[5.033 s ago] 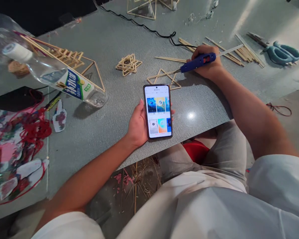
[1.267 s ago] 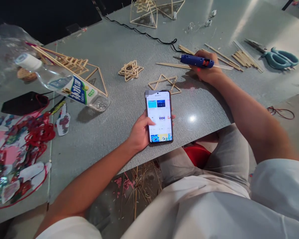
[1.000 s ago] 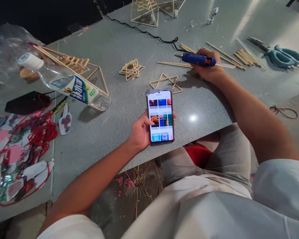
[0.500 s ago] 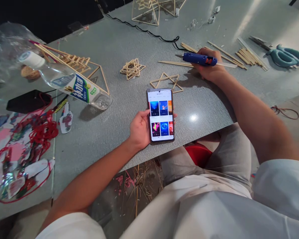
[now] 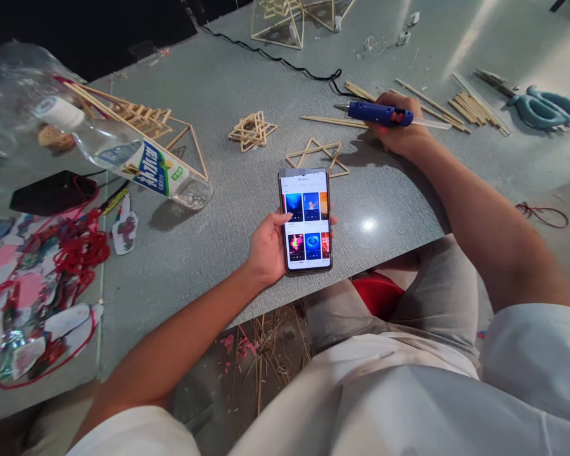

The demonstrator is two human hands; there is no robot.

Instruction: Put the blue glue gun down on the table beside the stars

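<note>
Phone in one hand, glue gun in the other, a flat star between them on the table

The left hand (image 5: 267,250) grasps a lit phone (image 5: 308,225) near the front edge of the table (image 5: 209,253), its thumb lying over the left side of the screen, which shows rows of colourful tiles. The right hand (image 5: 399,139) is wrapped around a blue glue gun (image 5: 377,114), nozzle pointing left, with a clear glue stick (image 5: 437,125) jutting from the back. Whether a finger presses the trigger is hidden.

Just beyond the phone lies a flat star (image 5: 323,149) of thin sticks. The nozzle is apart from it, so no glue seems to be going on at this moment. The star's outline looks nearly complete, though the phone covers its near corner and its joints are too small to judge.

Further left, a layered star (image 5: 253,131) looks well built up. Larger stick frames (image 5: 278,42) stand at the back, apparently assembled. Judging by this, several pieces are made and the flat star is the least advanced. Unused material remains: long sticks (image 5: 335,121) near the right hand and a bunch of short sticks (image 5: 468,109) beside the scissors (image 5: 541,107).
</note>
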